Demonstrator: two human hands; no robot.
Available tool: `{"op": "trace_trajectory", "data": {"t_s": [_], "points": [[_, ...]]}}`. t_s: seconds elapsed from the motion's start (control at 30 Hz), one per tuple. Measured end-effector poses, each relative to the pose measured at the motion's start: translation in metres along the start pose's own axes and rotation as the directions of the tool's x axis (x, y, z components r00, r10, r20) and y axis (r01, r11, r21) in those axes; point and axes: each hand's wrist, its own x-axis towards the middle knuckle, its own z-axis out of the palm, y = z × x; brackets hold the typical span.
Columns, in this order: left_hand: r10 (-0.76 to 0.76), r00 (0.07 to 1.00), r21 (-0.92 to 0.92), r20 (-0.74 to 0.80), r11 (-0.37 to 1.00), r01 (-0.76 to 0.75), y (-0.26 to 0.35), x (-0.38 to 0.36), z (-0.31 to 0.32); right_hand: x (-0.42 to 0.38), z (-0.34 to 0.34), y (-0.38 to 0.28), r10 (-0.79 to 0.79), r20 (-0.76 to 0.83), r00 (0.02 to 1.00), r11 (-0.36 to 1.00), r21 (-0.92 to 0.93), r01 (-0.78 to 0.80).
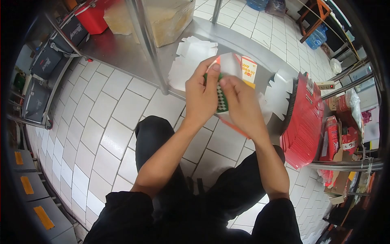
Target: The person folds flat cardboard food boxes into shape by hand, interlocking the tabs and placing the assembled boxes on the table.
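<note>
Between my hands is a partly folded cardboard food box [221,99], with a green and white checkered panel, orange edges and a white inside. My left hand [203,89] grips it from the left, thumb pressed on the upper edge. From the right, my right hand [243,101] pinches the checkered panel near its top, slightly blurred. Just beyond lies a white printed panel [248,69] with orange and yellow lettering. Flat white box blanks [191,61] with notched edges rest on the metal shelf [239,44], and another white blank [279,93] lies to the right.
A thick stack of flat red cartons [302,122] stands at the right end of the shelf. A metal post [148,46] rises on the left, near a large wrapped block [168,22]. Grey cases [44,61] line the far left. Tiled floor [118,110] lies below.
</note>
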Motion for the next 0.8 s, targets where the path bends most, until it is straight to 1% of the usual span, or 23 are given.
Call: {"op": "trace_trajectory", "data": {"t_s": [0.03,0.07,0.1,0.17,0.2,0.23,0.27,0.3,0.33,0.37,0.4,0.43,0.47,0.5,0.53,0.57,0.6,0.63,0.67,0.7,0.73,0.77,0.8], "points": [[-0.006,0.999,0.079,-0.051,0.997,0.010,-0.001,0.001,-0.001,-0.009,-0.001,-0.007,-0.098,0.024,0.995,0.976,-0.195,0.101],[-0.007,0.995,0.159,-0.104,0.987,0.023,-0.002,0.004,-0.004,-0.015,-0.002,-0.015,-0.190,0.069,0.979,0.904,-0.376,0.202],[-0.006,0.994,0.164,-0.107,0.986,0.023,-0.001,0.006,-0.008,-0.020,-0.004,-0.027,-0.192,0.071,0.979,0.906,-0.370,0.204],[0.157,0.969,0.364,-0.193,0.928,-0.078,-0.001,0.011,-0.015,-0.029,-0.008,-0.047,-0.194,0.001,0.981,0.953,-0.238,0.188],[0.198,0.950,0.338,-0.242,0.935,-0.109,-0.005,0.014,-0.018,-0.028,-0.010,-0.046,-0.187,0.002,0.982,0.954,-0.237,0.182],[0.196,0.951,0.337,-0.240,0.935,-0.108,-0.009,0.018,-0.021,-0.023,-0.013,-0.045,-0.284,-0.113,0.952,0.905,-0.359,0.227],[0.297,0.921,0.376,-0.251,0.907,-0.189,-0.013,0.022,-0.024,-0.018,-0.018,-0.044,-0.387,-0.214,0.897,0.841,-0.480,0.248],[0.396,0.882,0.415,-0.256,0.869,-0.270,-0.014,0.024,-0.025,-0.015,-0.020,-0.036,-0.386,-0.221,0.896,0.842,-0.481,0.244],[0.363,0.897,0.359,-0.252,0.896,-0.262,-0.007,0.023,-0.024,-0.011,-0.021,-0.022,-0.173,-0.192,0.966,0.939,-0.328,0.103],[0.364,0.900,0.358,-0.239,0.895,-0.266,-0.003,0.022,-0.024,-0.007,-0.023,-0.012,0.040,-0.130,0.991,0.983,-0.172,-0.063],[0.325,0.916,0.375,-0.236,0.900,-0.222,0.000,0.022,-0.024,-0.003,-0.025,-0.005,0.044,-0.145,0.988,0.984,-0.165,-0.068],[0.282,0.931,0.393,-0.233,0.903,-0.175,0.002,0.021,-0.025,0.001,-0.028,0.001,0.144,-0.030,0.989,0.978,-0.148,-0.147],[0.275,0.937,0.393,-0.217,0.903,-0.174,0.004,0.021,-0.026,0.004,-0.030,0.005,0.241,0.088,0.966,0.964,-0.138,-0.228],[0.354,0.925,0.514,-0.139,0.824,-0.238,0.006,0.022,-0.027,0.005,-0.032,0.006,0.250,0.076,0.965,0.962,-0.131,-0.239],[0.424,0.904,0.618,-0.052,0.725,-0.304,0.008,0.023,-0.026,0.007,-0.035,0.004,0.239,0.054,0.970,0.969,-0.077,-0.235],[0.418,0.907,0.616,-0.041,0.726,-0.307,0.012,0.022,-0.024,0.008,-0.037,0.003,0.228,0.033,0.973,0.974,-0.022,-0.227],[0.522,0.846,0.783,0.106,0.481,-0.395,0.017,0.019,-0.023,0.010,-0.038,0.003,0.234,-0.024,0.972,0.972,0.013,-0.234],[0.577,0.769,0.872,0.273,0.189,-0.452,0.021,0.017,-0.022,0.012,-0.040,0.006,0.236,-0.031,0.971,0.972,0.017,-0.236],[0.575,0.768,0.868,0.281,0.189,-0.459,0.025,0.014,-0.020,0.014,-0.040,0.010,0.210,-0.082,0.974,0.976,0.067,-0.205],[0.436,0.777,0.798,0.455,0.188,-0.573,0.027,0.010,-0.018,0.014,-0.041,0.014,0.190,-0.132,0.973,0.978,0.115,-0.175],[0.363,0.762,0.757,0.536,0.194,-0.624,0.027,0.010,-0.018,0.014,-0.043,0.017,0.204,-0.084,0.975,0.969,0.161,-0.189],[0.285,0.739,0.712,0.611,0.211,-0.670,0.026,0.009,-0.018,0.015,-0.046,0.017,0.208,-0.085,0.975,0.968,0.161,-0.192],[0.089,0.865,0.754,0.494,0.451,-0.477,0.022,0.009,-0.019,0.015,-0.049,0.013,0.243,0.059,0.968,0.838,0.490,-0.240]]}}
